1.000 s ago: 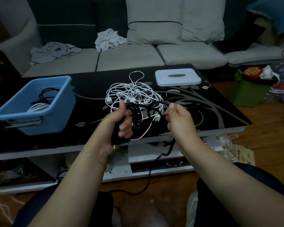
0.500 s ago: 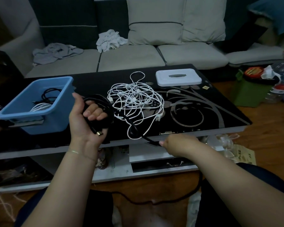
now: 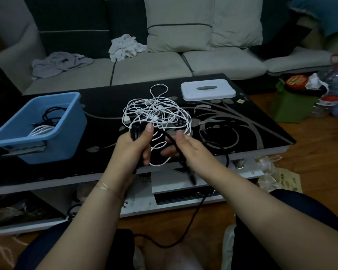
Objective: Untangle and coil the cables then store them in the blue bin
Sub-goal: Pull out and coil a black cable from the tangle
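We see the left hand (image 3: 134,147) curled tight round a bundle of loops of the black cable (image 3: 176,147), thumb up and pressed against the strands, so the fist is closed on the coil just above the near edge of the table (image 3: 261,133). The right hand (image 3: 183,146) sits just beside it, fingers loosely spread and half open, with the same black cable running across its palm and fingers; we cannot tell whether the fingers actually pinch it or only guide it. From the right hand the cable drops past the table's front edge, its thicker end hanging in front of the lower shelf, and a long slack stretch trails down over the wooden floor between the person's knees. Behind both hands, on the dark glass top, lies the tangle of white cables (image 3: 156,114), a loose knot of thin loops with small plugs showing. The blue bin (image 3: 66,137) stands at the table's left end, well apart from the hands, and holds a coiled black cable and a coiled white one. A white lid (image 3: 207,89) lies at the far side
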Demonstrator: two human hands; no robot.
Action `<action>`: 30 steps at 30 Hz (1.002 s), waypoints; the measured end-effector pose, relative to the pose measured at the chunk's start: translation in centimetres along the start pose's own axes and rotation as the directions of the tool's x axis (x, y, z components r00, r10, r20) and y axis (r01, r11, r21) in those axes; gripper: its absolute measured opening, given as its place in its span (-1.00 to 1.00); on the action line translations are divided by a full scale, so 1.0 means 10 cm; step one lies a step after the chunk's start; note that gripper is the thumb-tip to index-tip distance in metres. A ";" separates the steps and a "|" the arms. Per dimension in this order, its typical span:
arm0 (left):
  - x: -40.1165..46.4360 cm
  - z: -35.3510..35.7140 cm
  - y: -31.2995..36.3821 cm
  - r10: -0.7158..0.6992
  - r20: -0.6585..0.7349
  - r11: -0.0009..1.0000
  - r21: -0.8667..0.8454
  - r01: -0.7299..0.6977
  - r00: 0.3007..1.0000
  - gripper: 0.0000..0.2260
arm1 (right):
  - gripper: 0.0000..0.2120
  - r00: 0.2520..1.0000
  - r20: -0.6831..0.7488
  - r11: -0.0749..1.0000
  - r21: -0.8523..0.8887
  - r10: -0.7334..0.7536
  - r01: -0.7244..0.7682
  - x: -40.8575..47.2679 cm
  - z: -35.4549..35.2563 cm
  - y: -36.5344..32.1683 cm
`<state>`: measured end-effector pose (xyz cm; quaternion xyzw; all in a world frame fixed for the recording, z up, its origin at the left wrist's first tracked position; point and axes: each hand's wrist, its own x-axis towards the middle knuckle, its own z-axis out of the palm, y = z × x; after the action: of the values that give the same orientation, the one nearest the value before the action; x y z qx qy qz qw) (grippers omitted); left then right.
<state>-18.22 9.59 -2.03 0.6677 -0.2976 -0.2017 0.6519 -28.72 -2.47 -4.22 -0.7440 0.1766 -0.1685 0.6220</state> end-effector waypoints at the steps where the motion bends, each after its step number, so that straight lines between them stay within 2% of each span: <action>1: 0.00 0.01 0.00 0.009 -0.001 1.000 0.022 -0.008 1.000 -0.56 | -0.63 0.999 0.049 0.998 0.068 0.013 -0.016 0.01 0.01 0.01; 3: 0.00 -0.01 0.01 -0.003 0.024 1.000 0.016 0.002 1.000 -0.55 | -0.80 1.000 0.020 0.994 0.106 -0.014 0.012 0.03 0.02 0.03; 5: -0.01 -0.04 0.03 -0.061 0.103 0.998 -0.007 0.062 0.993 -0.53 | -0.78 0.996 -0.060 0.997 0.041 -0.061 0.063 0.04 -0.01 0.05; 6: -0.02 -0.06 0.02 -0.099 0.161 0.995 -0.004 0.101 0.982 -0.51 | -0.79 0.990 -0.091 0.992 -0.074 -0.107 0.100 0.04 -0.02 0.05; 8: -0.03 -0.10 -0.01 -0.159 0.298 0.986 0.005 0.165 0.941 -0.48 | -0.81 0.972 -0.111 0.916 -0.369 -0.209 0.155 0.03 -0.08 0.06; 9: -0.05 -0.09 -0.01 -0.173 0.368 0.981 -0.020 0.193 0.914 -0.48 | -0.82 0.964 -0.120 0.884 -0.438 -0.237 0.163 0.03 -0.10 0.06; 11: -0.07 -0.05 0.00 -0.214 0.454 0.946 -0.127 0.300 0.865 -0.41 | -0.87 0.961 -0.147 0.908 -0.386 -0.236 0.164 0.03 -0.13 0.03; 14: -0.08 0.03 0.04 -0.276 0.478 0.884 -0.215 0.416 0.834 -0.39 | -0.83 0.987 -0.130 0.994 -0.069 -0.091 0.082 0.03 -0.09 -0.01; 15: -0.09 0.05 0.06 -0.279 0.489 0.867 -0.242 0.436 0.826 -0.39 | -0.80 0.990 -0.122 0.997 -0.037 -0.076 0.072 0.03 -0.08 -0.01; 16: -0.08 0.06 0.07 -0.281 0.499 0.851 -0.266 0.453 0.820 -0.39 | -0.79 0.989 -0.121 0.995 -0.048 -0.088 0.083 0.02 -0.07 0.00; 19: -0.08 0.08 0.08 -0.293 0.509 0.815 -0.309 0.490 0.809 -0.37 | -0.76 0.977 -0.132 0.961 -0.241 -0.167 0.132 -0.02 -0.05 0.02; 22: -0.10 0.11 0.05 -0.289 0.482 0.804 -0.348 0.483 0.827 -0.38 | -0.70 0.973 -0.164 0.939 -0.329 -0.164 0.103 -0.03 -0.02 0.01; 26: -0.08 0.15 -0.04 -0.174 0.452 0.829 -0.412 0.377 0.875 -0.36 | -0.60 0.972 -0.226 0.977 -0.211 -0.065 0.016 0.02 0.00 0.01; 30: -0.08 0.14 -0.04 -0.060 0.394 0.844 -0.471 0.257 0.917 -0.32 | -0.57 0.984 -0.178 0.988 -0.150 0.002 -0.029 0.03 0.04 0.04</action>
<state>-19.72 9.05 -2.62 0.4430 -0.2912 -0.4479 0.7199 -28.23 -2.31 -4.70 -0.7697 0.2495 -0.2152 0.5468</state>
